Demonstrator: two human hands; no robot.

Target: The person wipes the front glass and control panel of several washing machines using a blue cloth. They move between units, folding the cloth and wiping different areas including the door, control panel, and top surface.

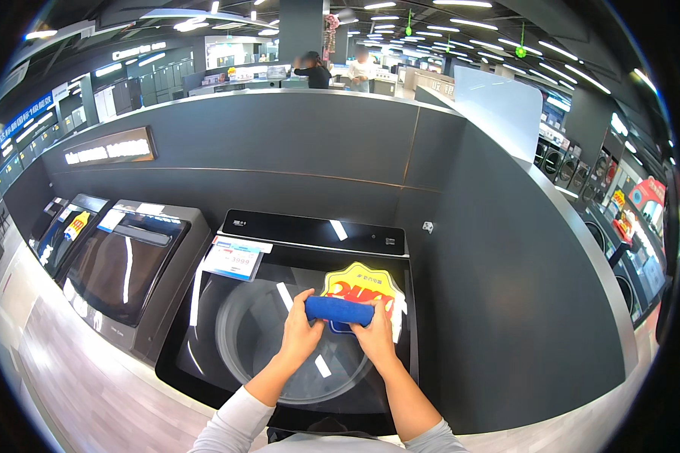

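A folded blue cloth (339, 310), rolled into a thick bar, is held level between my two hands above a black top-loading washing machine (204, 343). My left hand (301, 329) grips its left end and my right hand (376, 331) its right end, thumbs on the near side. Partly hidden behind the cloth is a yellow, red and blue promotional sign (366, 278) on the machine's glass lid. A white and blue price card (234, 259) lies at the lid's far left corner. Through the glass, the round drum opening shows below my hands.
More washing machines (125, 264) stand to the left along a dark partition wall (279, 136). Another dark panel (506, 302) closes off the right side, with a socket (428, 226) near the corner. Two people (315, 72) are at a counter far beyond the wall.
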